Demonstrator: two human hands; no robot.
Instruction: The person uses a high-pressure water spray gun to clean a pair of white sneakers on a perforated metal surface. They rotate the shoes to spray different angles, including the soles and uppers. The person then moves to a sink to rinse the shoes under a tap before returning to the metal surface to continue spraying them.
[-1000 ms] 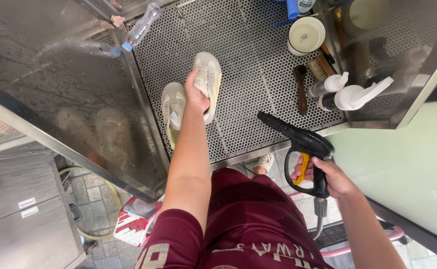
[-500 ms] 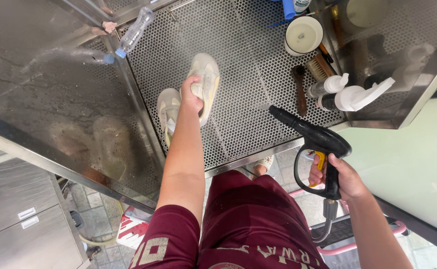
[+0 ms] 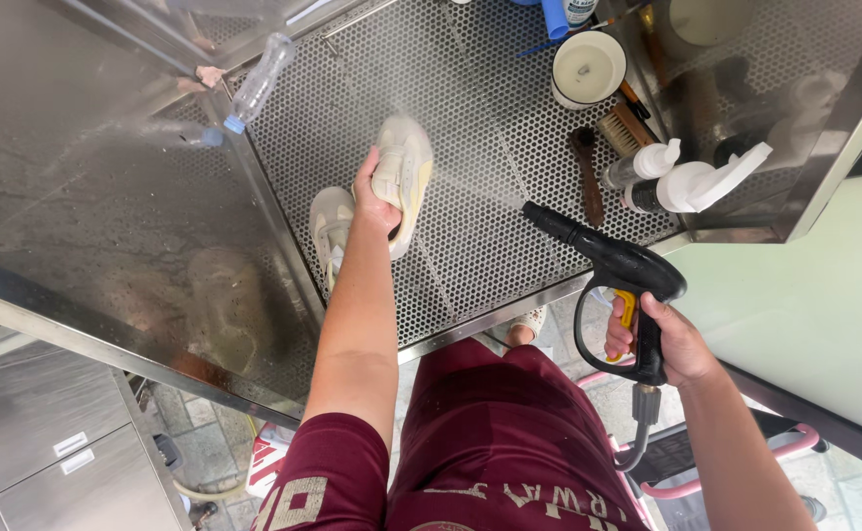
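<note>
The cream shoe (image 3: 401, 177) is now being lifted off the perforated steel floor (image 3: 470, 265) by the left hand (image 3: 372, 202), clasped round its heel, and tilted toward the black spray gun (image 3: 613, 270), which the right hand (image 3: 672, 344) is gripping, nozzle swung leftward, mist starting. Its mate (image 3: 330, 224) is lying just left.

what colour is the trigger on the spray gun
Yellow, on the black spray gun held in the right hand; head view.
</note>
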